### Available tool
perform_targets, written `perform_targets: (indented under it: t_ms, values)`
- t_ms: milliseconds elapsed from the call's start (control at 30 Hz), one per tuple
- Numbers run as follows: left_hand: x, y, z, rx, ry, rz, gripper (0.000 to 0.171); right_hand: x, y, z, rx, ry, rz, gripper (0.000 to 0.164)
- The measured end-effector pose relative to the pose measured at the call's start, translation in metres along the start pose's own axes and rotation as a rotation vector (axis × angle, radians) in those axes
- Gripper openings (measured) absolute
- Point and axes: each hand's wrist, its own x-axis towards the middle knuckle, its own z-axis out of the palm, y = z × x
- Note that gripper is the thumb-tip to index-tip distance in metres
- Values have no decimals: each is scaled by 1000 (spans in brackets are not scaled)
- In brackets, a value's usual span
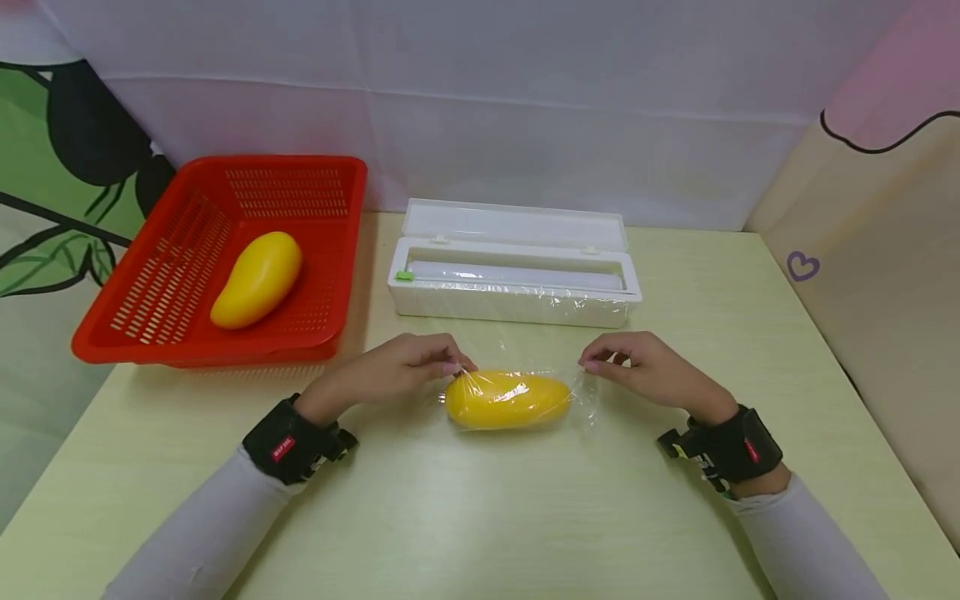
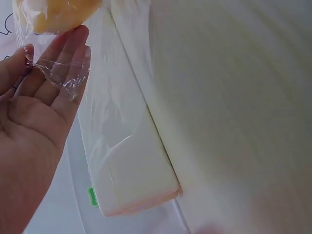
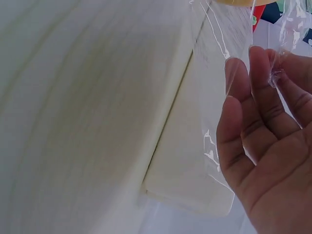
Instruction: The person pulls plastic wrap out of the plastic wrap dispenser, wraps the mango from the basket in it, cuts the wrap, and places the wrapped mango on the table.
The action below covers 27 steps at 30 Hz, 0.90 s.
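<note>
A yellow mango (image 1: 510, 400) lies lengthwise on the table, covered by clear plastic wrap (image 1: 588, 400) that shines and creases over it. At the mango's left end my left hand (image 1: 405, 365) pinches a gathered edge of the wrap between thumb and forefinger. My right hand (image 1: 651, 368) pinches another corner of the wrap, a little to the right of the mango. Bunched film shows at the thumb and forefinger in both wrist views, the other fingers loosely extended. In the left wrist view the mango (image 2: 58, 14) shows at the top, just past the fingertips.
Behind the mango stands a white plastic wrap dispenser (image 1: 517, 304), lid raised, with a roll inside and a green slider (image 1: 405, 275) at its left. A red basket (image 1: 337, 308) at the back left holds another yellow mango (image 1: 257, 279). A cloth backdrop (image 1: 510, 142) borders the table.
</note>
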Motion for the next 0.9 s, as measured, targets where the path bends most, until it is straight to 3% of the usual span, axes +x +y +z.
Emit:
perform_targets:
  t_ms: [200,367,533,767,900]
  values:
    - [3,-4,-1,-38,9,-29,8,3,0,6,11,31,17,5]
    - [4,-5,-3,-79,19,-62,8,4,1,8,7,45,19,14]
    - [5,-6,-5,-101,29,-77,7,5,2,9,-16,43,5,12]
    - [6,-9,-6,-136,25,-77,9,6,-2,12,-134,22,10,7]
    - [6,-9,-5,-155,24,-84,9,4,-10,11,-256,36,-31,7]
